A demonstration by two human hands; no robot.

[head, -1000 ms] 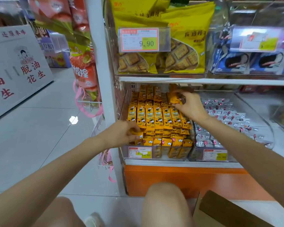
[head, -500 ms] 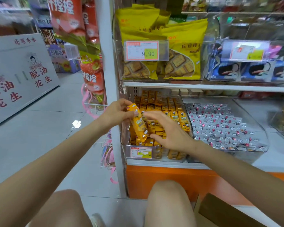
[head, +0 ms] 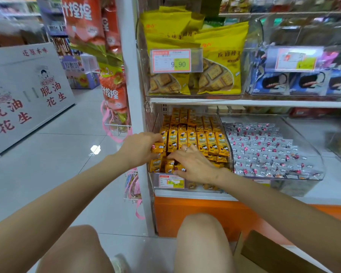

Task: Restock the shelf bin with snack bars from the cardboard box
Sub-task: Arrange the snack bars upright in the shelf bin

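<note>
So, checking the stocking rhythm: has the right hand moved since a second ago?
Yes. The right hand has come from the back of the shelf bin forward to its front, just above the price label.

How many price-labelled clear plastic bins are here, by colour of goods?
Bin of yellow biscuit bags: 1
Bin of orange snack bars: 1
Bin of blue packets: 1
Bin of silver wrapped candies: 1
Total: 4
</note>
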